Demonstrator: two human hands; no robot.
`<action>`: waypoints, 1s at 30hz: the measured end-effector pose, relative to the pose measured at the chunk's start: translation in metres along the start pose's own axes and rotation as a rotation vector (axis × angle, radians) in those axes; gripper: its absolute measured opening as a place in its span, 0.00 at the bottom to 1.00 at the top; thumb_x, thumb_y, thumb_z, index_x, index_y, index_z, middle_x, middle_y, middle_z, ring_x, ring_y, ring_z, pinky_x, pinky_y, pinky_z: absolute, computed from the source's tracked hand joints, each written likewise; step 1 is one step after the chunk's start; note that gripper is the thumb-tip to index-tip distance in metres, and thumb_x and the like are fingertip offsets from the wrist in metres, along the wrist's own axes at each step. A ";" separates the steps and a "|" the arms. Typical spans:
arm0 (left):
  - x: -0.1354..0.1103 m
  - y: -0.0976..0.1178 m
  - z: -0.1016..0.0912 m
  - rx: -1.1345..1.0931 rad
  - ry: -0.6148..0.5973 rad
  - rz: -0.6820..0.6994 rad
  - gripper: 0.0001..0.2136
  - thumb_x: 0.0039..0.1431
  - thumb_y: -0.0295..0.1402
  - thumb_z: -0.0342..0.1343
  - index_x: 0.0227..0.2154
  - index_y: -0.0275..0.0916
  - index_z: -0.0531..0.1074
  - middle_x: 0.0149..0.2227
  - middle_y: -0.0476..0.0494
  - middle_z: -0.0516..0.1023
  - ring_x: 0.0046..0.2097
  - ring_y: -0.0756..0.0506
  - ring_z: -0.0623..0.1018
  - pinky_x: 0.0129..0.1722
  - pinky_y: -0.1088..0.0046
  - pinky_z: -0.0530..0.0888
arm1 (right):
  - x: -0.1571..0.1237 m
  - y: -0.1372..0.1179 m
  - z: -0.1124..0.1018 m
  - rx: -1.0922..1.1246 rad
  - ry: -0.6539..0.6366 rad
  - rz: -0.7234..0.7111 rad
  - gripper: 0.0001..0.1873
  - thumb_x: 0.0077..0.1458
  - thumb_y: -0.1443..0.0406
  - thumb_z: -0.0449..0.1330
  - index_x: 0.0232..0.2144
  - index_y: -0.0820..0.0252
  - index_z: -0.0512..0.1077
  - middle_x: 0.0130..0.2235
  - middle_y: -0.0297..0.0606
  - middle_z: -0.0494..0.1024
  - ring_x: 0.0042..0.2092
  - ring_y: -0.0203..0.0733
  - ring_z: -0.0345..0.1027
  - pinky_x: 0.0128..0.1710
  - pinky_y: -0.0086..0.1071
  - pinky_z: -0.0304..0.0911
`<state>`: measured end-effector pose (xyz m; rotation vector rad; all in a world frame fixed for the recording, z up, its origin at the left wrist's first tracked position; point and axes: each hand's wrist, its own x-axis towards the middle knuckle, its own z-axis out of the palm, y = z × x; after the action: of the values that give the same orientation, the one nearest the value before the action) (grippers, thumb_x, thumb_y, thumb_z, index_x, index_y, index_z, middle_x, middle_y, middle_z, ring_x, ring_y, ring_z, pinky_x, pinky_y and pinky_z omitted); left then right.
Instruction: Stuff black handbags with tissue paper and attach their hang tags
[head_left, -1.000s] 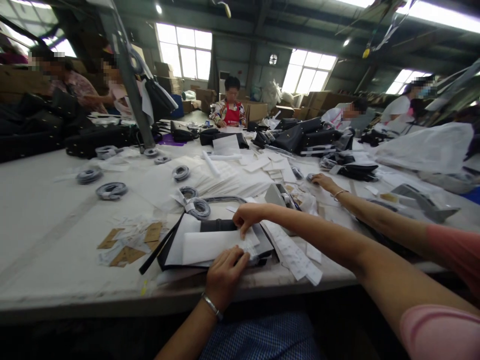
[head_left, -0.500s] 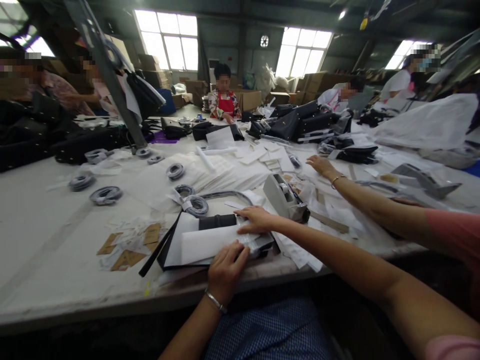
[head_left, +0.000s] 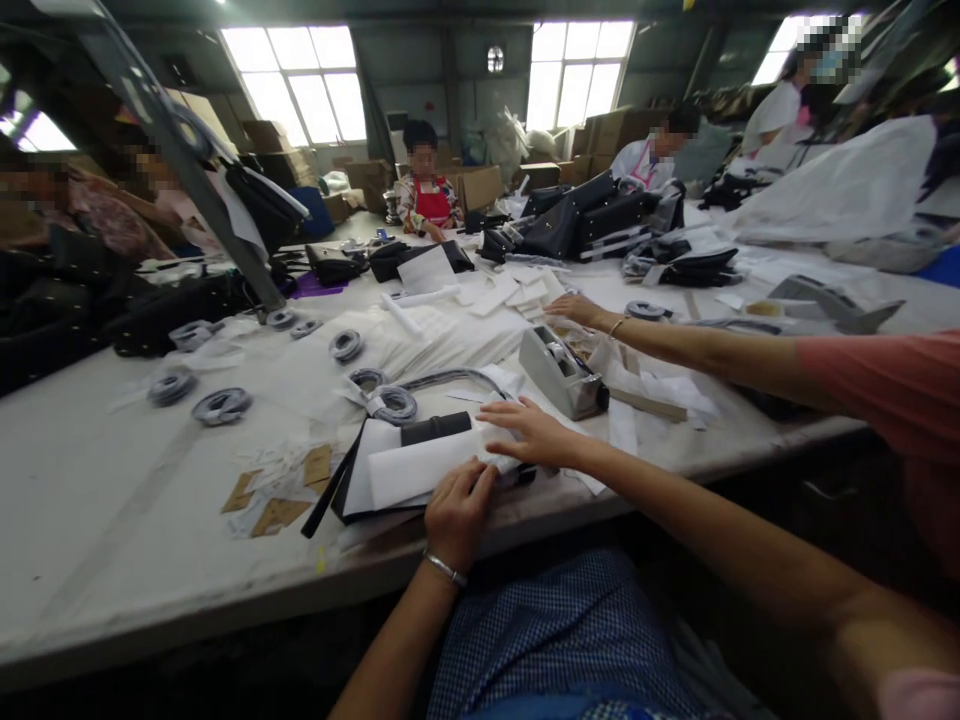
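A flat black bag piece (head_left: 439,430) lies at the table's near edge with white paper sheets (head_left: 416,470) on top of it. My left hand (head_left: 456,512) rests curled on the near edge of the paper, fingers bent and pressing it down. My right hand (head_left: 534,432) lies flat on the right end of the same stack, fingers stretched out. A grey tape dispenser (head_left: 559,372) stands just beyond my right hand.
A co-worker's arm (head_left: 675,345) in a coral sleeve reaches across from the right toward scattered white slips (head_left: 517,295). Coiled grey straps (head_left: 221,405) and brown card tags (head_left: 277,510) lie to the left. Black bags (head_left: 592,225) and other people sit at the far side.
My right hand has lowered from a pinch above the paper to lying flat on the stack. The co-worker's hand has reached farther left. The view has shifted right and down.
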<state>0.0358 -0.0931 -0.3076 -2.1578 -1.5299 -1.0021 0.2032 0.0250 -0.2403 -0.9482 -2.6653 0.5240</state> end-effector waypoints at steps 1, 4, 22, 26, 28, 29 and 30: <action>0.001 0.000 -0.001 -0.007 -0.015 -0.005 0.11 0.63 0.27 0.55 0.46 0.43 0.75 0.44 0.43 0.80 0.47 0.43 0.79 0.49 0.66 0.75 | -0.017 -0.005 0.004 -0.044 0.020 -0.048 0.31 0.59 0.50 0.59 0.61 0.54 0.64 0.64 0.46 0.63 0.66 0.52 0.55 0.66 0.55 0.40; 0.007 -0.001 -0.009 -0.030 -0.071 -0.002 0.13 0.62 0.28 0.54 0.49 0.41 0.73 0.46 0.41 0.79 0.47 0.43 0.79 0.49 0.66 0.76 | -0.051 -0.013 0.022 -0.202 0.071 -0.145 0.36 0.55 0.55 0.63 0.63 0.57 0.61 0.65 0.48 0.62 0.67 0.55 0.51 0.66 0.57 0.38; -0.021 -0.076 -0.048 0.231 -0.260 0.179 0.28 0.64 0.20 0.45 0.66 0.38 0.51 0.63 0.40 0.65 0.61 0.41 0.69 0.59 0.59 0.70 | -0.081 -0.028 0.050 0.269 0.385 0.238 0.09 0.62 0.63 0.55 0.43 0.56 0.72 0.41 0.41 0.79 0.41 0.44 0.74 0.46 0.39 0.70; -0.022 -0.077 -0.046 0.177 -0.203 0.163 0.27 0.65 0.23 0.47 0.66 0.41 0.53 0.61 0.40 0.68 0.59 0.42 0.71 0.58 0.61 0.71 | -0.069 -0.045 0.071 0.841 0.314 0.498 0.11 0.54 0.62 0.61 0.40 0.57 0.69 0.41 0.40 0.78 0.44 0.45 0.75 0.46 0.37 0.70; -0.022 -0.075 -0.047 0.163 -0.188 0.151 0.27 0.65 0.23 0.48 0.66 0.42 0.52 0.61 0.42 0.69 0.59 0.43 0.72 0.58 0.63 0.70 | -0.056 -0.051 0.078 1.108 0.390 0.604 0.13 0.49 0.63 0.63 0.38 0.58 0.68 0.41 0.38 0.77 0.46 0.44 0.73 0.49 0.36 0.67; -0.022 -0.074 -0.048 0.162 -0.179 0.140 0.28 0.65 0.23 0.48 0.66 0.43 0.52 0.61 0.42 0.69 0.59 0.43 0.72 0.59 0.64 0.70 | -0.050 -0.054 0.080 1.209 0.443 0.651 0.14 0.47 0.64 0.64 0.37 0.58 0.67 0.40 0.37 0.77 0.46 0.43 0.72 0.49 0.35 0.66; -0.023 -0.073 -0.048 0.164 -0.167 0.123 0.28 0.65 0.23 0.48 0.66 0.43 0.52 0.61 0.43 0.69 0.59 0.44 0.71 0.59 0.64 0.69 | -0.044 -0.059 0.081 1.289 0.497 0.690 0.15 0.44 0.65 0.64 0.37 0.58 0.67 0.38 0.36 0.76 0.46 0.43 0.72 0.48 0.35 0.65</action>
<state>-0.0529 -0.1105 -0.3002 -2.2338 -1.4723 -0.6484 0.1746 -0.0657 -0.2943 -1.2047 -1.0491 1.5729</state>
